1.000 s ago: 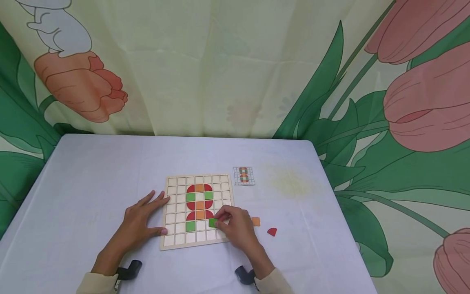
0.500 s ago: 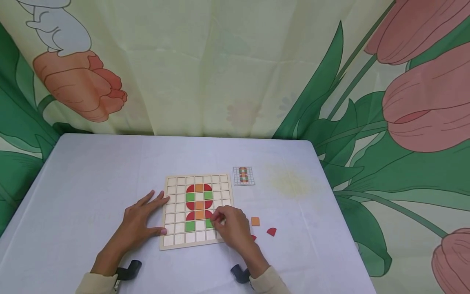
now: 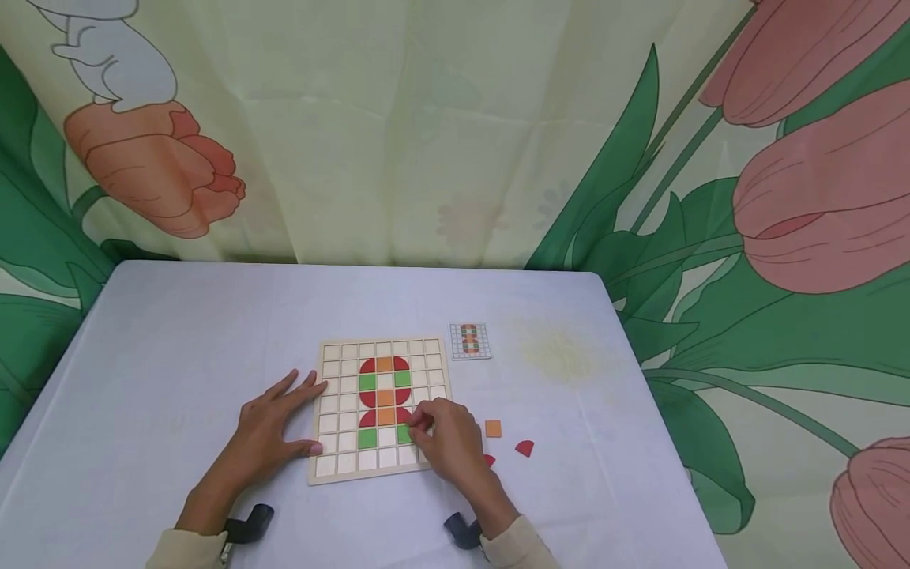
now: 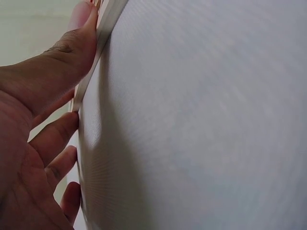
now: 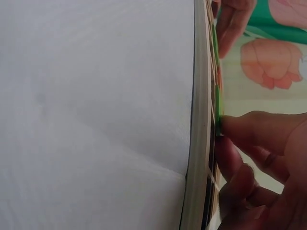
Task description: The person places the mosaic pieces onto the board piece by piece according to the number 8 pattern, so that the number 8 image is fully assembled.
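Observation:
A wooden grid board (image 3: 316, 474) lies on the white table, with red quarter-round, orange square and green square tiles set in its middle columns. My right hand (image 3: 453, 442) pinches a green square tile (image 3: 404, 434) by its right edge, at a cell low in the pattern. In the right wrist view, thumb and fingertip close on the end of that green tile (image 5: 217, 103), which lies nearly flat along the board. Spread fingers and thumb of my left hand (image 3: 268, 423) rest against the board's left edge; the left wrist view shows the thumb (image 4: 79, 43) pressing the frame.
Right of the board lie an orange square tile (image 3: 494, 429) and a red quarter-round tile (image 3: 524, 449). Another red tile (image 3: 489, 460) is partly hidden by my right wrist. A small pattern card (image 3: 470, 341) sits off the board's upper right corner.
My right hand has shifted slightly left and brought the green tile from a tilted hold down into its cell. The left hand stays in place.

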The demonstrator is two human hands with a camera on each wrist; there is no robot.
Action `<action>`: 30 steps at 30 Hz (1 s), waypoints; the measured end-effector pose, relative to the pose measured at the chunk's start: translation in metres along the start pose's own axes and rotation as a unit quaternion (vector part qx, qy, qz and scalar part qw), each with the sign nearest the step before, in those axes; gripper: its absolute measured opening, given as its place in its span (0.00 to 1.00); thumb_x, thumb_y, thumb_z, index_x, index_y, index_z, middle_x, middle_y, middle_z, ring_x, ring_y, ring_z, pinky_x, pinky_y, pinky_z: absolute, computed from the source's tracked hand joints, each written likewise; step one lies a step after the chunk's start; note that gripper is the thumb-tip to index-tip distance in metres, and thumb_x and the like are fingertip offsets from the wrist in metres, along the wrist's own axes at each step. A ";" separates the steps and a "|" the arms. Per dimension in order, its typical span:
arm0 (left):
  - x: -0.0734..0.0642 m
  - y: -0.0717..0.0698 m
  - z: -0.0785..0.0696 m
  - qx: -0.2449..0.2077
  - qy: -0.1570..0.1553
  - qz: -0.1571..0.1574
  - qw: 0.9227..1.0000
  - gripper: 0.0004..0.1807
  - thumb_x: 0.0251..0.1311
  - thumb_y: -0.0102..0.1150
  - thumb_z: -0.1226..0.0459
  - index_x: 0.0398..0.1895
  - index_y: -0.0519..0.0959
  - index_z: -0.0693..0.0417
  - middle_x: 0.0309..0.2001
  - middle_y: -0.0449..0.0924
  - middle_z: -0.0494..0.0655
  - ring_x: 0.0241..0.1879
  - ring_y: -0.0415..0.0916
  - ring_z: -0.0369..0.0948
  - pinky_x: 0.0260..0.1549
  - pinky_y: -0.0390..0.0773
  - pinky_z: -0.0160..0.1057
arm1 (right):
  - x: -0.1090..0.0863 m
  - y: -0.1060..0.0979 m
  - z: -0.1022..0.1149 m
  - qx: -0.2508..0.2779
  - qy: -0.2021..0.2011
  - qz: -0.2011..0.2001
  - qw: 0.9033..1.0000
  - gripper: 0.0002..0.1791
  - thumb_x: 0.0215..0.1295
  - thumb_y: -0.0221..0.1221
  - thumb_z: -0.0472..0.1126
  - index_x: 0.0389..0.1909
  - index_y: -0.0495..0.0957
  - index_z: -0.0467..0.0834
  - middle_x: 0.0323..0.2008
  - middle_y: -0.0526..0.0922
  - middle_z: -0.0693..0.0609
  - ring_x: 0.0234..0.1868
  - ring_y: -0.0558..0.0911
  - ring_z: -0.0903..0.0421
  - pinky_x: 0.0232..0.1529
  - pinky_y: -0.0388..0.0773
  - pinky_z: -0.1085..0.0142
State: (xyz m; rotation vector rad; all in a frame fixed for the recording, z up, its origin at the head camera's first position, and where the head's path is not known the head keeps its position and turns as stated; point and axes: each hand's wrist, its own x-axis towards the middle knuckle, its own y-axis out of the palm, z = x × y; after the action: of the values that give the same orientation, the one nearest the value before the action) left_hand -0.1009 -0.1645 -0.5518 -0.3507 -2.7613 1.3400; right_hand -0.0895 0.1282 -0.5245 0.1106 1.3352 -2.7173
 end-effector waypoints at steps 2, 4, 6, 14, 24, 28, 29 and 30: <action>0.000 0.001 0.000 0.000 -0.001 0.000 1.000 0.57 0.40 0.88 0.55 0.79 0.70 0.43 0.82 0.62 0.53 0.84 0.48 0.62 0.69 0.53 0.74 | 0.000 0.000 0.001 -0.004 0.005 0.002 1.000 0.06 0.61 0.77 0.43 0.34 0.88 0.54 0.27 0.81 0.63 0.30 0.75 0.66 0.31 0.73 0.71; 0.000 0.001 0.000 0.000 -0.001 0.001 1.000 0.57 0.40 0.88 0.55 0.79 0.70 0.43 0.82 0.62 0.52 0.84 0.47 0.62 0.69 0.52 0.74 | -0.001 0.000 0.001 -0.007 0.008 0.004 1.000 0.06 0.60 0.77 0.43 0.33 0.88 0.54 0.27 0.81 0.63 0.30 0.75 0.66 0.31 0.73 0.71; 0.000 0.001 0.001 0.002 -0.001 0.000 1.000 0.57 0.40 0.88 0.55 0.79 0.70 0.43 0.82 0.62 0.52 0.84 0.48 0.62 0.69 0.53 0.74 | -0.001 -0.001 0.001 -0.007 0.005 0.004 1.000 0.06 0.61 0.77 0.43 0.34 0.88 0.54 0.26 0.81 0.64 0.30 0.75 0.66 0.32 0.73 0.70; 0.000 0.001 0.001 -0.002 0.001 -0.001 1.000 0.57 0.40 0.88 0.55 0.79 0.70 0.43 0.82 0.63 0.53 0.84 0.48 0.62 0.69 0.53 0.74 | -0.003 -0.008 -0.013 0.033 -0.002 -0.003 0.999 0.09 0.61 0.77 0.46 0.41 0.89 0.57 0.27 0.81 0.66 0.29 0.75 0.63 0.30 0.71 0.69; -0.001 0.000 0.002 0.000 -0.004 0.002 1.000 0.57 0.40 0.88 0.55 0.79 0.70 0.43 0.82 0.62 0.53 0.84 0.47 0.62 0.69 0.53 0.74 | -0.021 -0.030 -0.045 0.071 0.040 -0.032 0.996 0.13 0.59 0.78 0.41 0.42 0.88 0.58 0.29 0.83 0.65 0.27 0.76 0.60 0.27 0.73 0.70; -0.001 0.000 0.000 -0.001 0.000 -0.003 1.000 0.57 0.40 0.88 0.55 0.79 0.70 0.44 0.82 0.62 0.53 0.84 0.48 0.62 0.69 0.53 0.74 | -0.031 -0.039 -0.058 0.059 0.050 -0.050 0.996 0.15 0.55 0.79 0.37 0.40 0.88 0.58 0.29 0.84 0.65 0.25 0.74 0.61 0.26 0.71 0.70; -0.001 0.000 0.000 0.000 0.001 -0.005 1.000 0.57 0.40 0.88 0.55 0.79 0.70 0.44 0.82 0.63 0.53 0.84 0.48 0.62 0.70 0.53 0.73 | -0.033 -0.041 -0.062 0.055 0.051 -0.054 0.996 0.16 0.54 0.79 0.37 0.39 0.88 0.58 0.29 0.85 0.64 0.24 0.74 0.62 0.26 0.71 0.70; -0.001 0.000 0.000 0.000 0.002 -0.007 1.000 0.57 0.40 0.88 0.55 0.79 0.71 0.44 0.82 0.63 0.53 0.84 0.48 0.62 0.70 0.53 0.73 | -0.036 -0.043 -0.064 0.050 0.052 -0.058 0.996 0.16 0.53 0.80 0.36 0.39 0.88 0.57 0.29 0.85 0.64 0.24 0.73 0.62 0.26 0.70 0.71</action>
State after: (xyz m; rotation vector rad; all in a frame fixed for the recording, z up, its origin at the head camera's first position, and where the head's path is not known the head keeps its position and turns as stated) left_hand -0.0997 -0.1645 -0.5519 -0.3343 -2.7546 1.3361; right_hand -0.0586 0.2077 -0.5261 0.1921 1.2682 -2.9145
